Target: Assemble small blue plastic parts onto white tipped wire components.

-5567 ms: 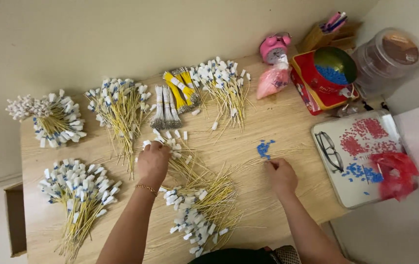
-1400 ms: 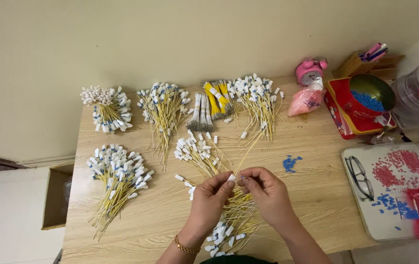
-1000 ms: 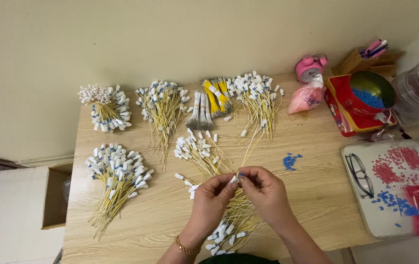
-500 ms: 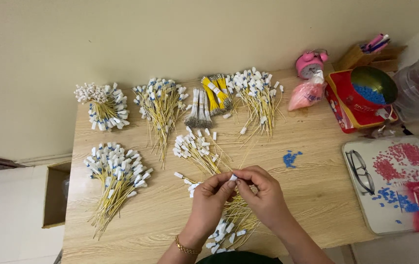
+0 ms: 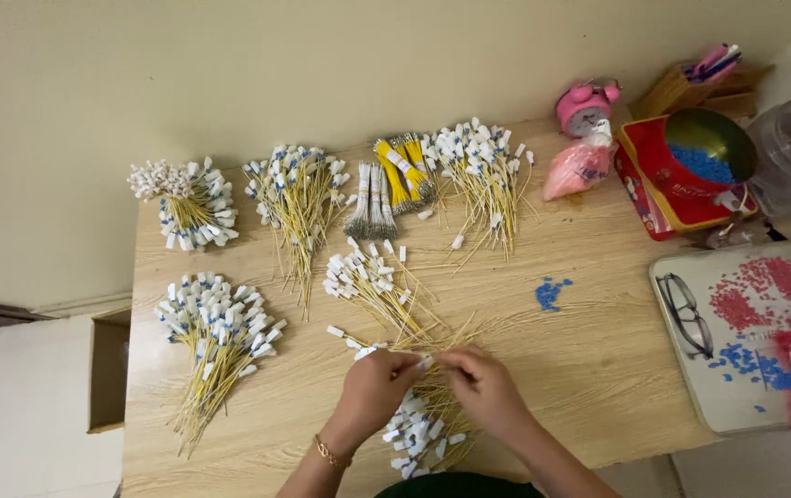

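Both hands meet low over the wooden table [image 5: 598, 369]: the left hand [image 5: 372, 387] and the right hand [image 5: 483, 392] pinch the same thin yellow wire with a white tag [image 5: 368, 350], its tagged end poking out to the left of the left fingers, the fingertips of the two hands almost touching above the loose heap of tagged wires [image 5: 418, 433] at the table's near edge. Compared with a moment ago the grip has hardly altered; the hands sit a little nearer the table's front edge in the view, and the camera has tipped slightly, so the work on this one wire appears to be going on rather than finished. Several seconds back the hands were spread apart, the left on the wires and the right flat near the small scatter of blue beads [image 5: 550, 293] (which lies untouched, well apart to the right). Farther back lie sorted bundles: one at far left [image 5: 188, 203], one in front of it [image 5: 215, 323], another fanned out just beyond the hands [image 5: 372, 281]. A tray [image 5: 690, 415] with eyeglasses [image 5: 688, 314] sits at right.
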